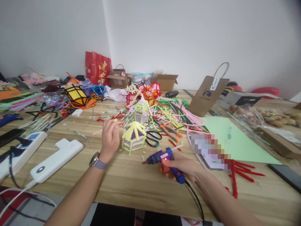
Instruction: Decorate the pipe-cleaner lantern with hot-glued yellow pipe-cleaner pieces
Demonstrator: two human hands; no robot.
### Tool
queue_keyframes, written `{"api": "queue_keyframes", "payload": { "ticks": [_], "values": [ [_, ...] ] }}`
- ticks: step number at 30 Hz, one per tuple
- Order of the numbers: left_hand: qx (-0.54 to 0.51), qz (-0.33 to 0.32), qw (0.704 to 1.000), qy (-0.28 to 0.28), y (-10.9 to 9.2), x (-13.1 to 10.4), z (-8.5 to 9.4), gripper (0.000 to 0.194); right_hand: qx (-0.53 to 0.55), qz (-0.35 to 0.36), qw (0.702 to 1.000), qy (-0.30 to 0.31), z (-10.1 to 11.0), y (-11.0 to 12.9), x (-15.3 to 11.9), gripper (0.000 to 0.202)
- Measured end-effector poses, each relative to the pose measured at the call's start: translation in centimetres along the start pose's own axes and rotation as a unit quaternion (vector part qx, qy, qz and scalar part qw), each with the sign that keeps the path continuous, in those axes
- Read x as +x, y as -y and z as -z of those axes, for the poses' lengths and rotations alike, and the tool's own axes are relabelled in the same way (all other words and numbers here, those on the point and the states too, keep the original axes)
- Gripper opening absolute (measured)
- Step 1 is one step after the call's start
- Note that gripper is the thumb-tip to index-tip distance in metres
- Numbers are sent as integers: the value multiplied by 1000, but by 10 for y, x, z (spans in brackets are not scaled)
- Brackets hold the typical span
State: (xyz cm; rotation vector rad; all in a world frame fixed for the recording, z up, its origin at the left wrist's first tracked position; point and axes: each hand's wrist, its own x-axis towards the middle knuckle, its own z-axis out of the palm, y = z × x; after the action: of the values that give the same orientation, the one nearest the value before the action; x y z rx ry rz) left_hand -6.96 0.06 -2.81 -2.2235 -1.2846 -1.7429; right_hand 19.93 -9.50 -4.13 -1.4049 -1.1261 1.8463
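Note:
My right hand [175, 166] is wrapped round a blue hot glue gun [162, 156]. Its nozzle points left, a red light glows on its side and a glue stick juts out of the back. Just left of a small yellow and lilac pipe-cleaner pavilion [134, 138] is my left hand [111, 135], its fingers drawn together. A tiny yellow tip shows at those fingers, too small to name. Behind the pavilion rises a similar lilac and green pipe-cleaner piece [141, 111]. Black-handled scissors [154, 138] lie to its right, near orange-handled pliers [171, 131].
Loose pipe cleaners [174, 113] are heaped behind the scissors. A phone [211, 158] and a green sheet [237, 138] lie to the right, near a paper bag [209, 94]. On the left are a white power strip [30, 150] and a white charger [56, 161]. The gun's black cord [196, 199] runs over the front edge.

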Motion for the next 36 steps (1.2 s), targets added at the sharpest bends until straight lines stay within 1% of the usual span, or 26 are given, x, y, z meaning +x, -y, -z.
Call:
{"api": "queue_keyframes", "payload": {
  "ticks": [1, 2, 3, 4, 5, 6, 7, 8, 10, 11, 13, 14, 15, 16, 18, 19, 20, 22, 23, 25, 29, 31, 34, 36],
  "values": [
    [-2, 5, 1000, -10, -4, 2, 2, 29, -11, -11, 1000, 21, 0, 0, 0, 39],
    [-16, 10, 1000, -8, -10, 3, 3, 26, -24, -20, 999, 42, 0, 0, 1, 38],
    [-43, 21, 999, 5, -16, 5, 4, 25, -40, -26, 997, 60, 1, 1, 3, 37],
    [-83, 31, 996, 32, -22, 6, 5, 24, -64, -26, 995, 69, 1, 3, 4, 36],
    [-130, 42, 989, 62, -29, 6, 6, 22, -102, -16, 992, 66, 1, 5, 5, 34],
    [-173, 61, 979, 86, -36, 6, 6, 19, -152, 3, 987, 50, 2, 7, 6, 32],
    [-209, 91, 968, 107, -42, 5, 6, 16, -214, 26, 976, 23, 2, 9, 7, 31],
    [-241, 121, 956, 118, -48, 4, 6, 17, -281, 47, 959, -9, 3, 11, 7, 33],
    [-300, 163, 933, 114, -57, 0, 5, 24, -397, 78, 910, -88, 3, 16, 7, 41],
    [-320, 182, 924, 108, -61, -1, 4, 30, -435, 95, 886, -132, 2, 19, 6, 42],
    [-343, 216, 909, 93, -66, -4, 2, 41, -469, 146, 842, -223, -4, 26, 5, 38],
    [-349, 233, 903, 88, -68, -5, 0, 43, -470, 184, 823, -260, -9, 31, 5, 33],
    [-353, 249, 898, 85, -70, -5, -1, 41, -459, 228, 811, -282, -15, 37, 5, 26],
    [-357, 265, 892, 84, -73, -5, -2, 37, -443, 271, 805, -287, -23, 43, 6, 20],
    [-374, 296, 876, 79, -78, -3, -5, 27, -382, 370, 808, -254, -38, 55, 10, 11],
    [-389, 309, 865, 73, -80, -2, -7, 25, -345, 406, 810, -247, -46, 60, 13, 10],
    [-408, 320, 852, 64, -83, 0, -9, 23, -318, 432, 810, -238, -52, 65, 16, 9],
    [-444, 338, 828, 49, -87, 3, -11, 21, -281, 459, 809, -237, -61, 71, 21, 8],
    [-453, 345, 820, 44, -88, 4, -12, 21, -272, 465, 809, -237, -63, 72, 24, 8],
    [-453, 360, 815, 43, -88, 5, -12, 22, -258, 464, 816, -229, -63, 74, 28, 9],
    [-430, 383, 816, 55, -83, 7, -11, 20, -235, 439, 851, -165, -56, 75, 36, 9],
    [-421, 383, 820, 61, -81, 8, -12, 17, -218, 423, 870, -132, -53, 75, 39, 9],
    [-399, 367, 836, 85, -81, 10, -10, 14, -180, 394, 896, -95, -52, 77, 39, 11],
    [-384, 359, 845, 100, -83, 12, -8, 16, -165, 403, 895, -96, -53, 80, 36, 12]
  ]
}}
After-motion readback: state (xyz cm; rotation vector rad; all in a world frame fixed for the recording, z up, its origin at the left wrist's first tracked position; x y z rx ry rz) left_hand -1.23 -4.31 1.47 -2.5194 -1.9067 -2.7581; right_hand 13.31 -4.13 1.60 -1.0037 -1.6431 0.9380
